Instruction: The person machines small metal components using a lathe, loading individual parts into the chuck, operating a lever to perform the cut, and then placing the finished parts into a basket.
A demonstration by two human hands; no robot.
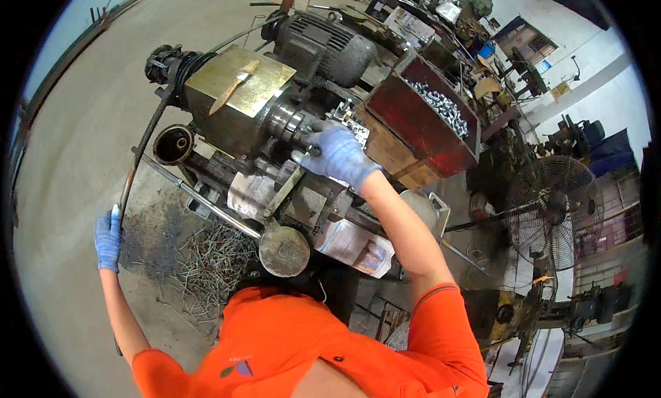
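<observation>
Both of my hands wear blue-grey knitted gloves. Out at the left, my left hand is closed around the lower part of a long dark lever, which runs up to the machine's far left end. My right hand reaches to the front of the round steel chuck on the spindle. Its thumb and fingers are bent together there, and whatever they pinch is mostly hidden by the glove. Behind the chuck sits the box-shaped headstock with a brassy top plate, a wooden-looking strip lying across it.
A grimy electric motor stands behind the headstock. At right, a red metal bin holds many small shiny metal parts. Metal scrap litters the floor below a steel rod. A large fan stands further right.
</observation>
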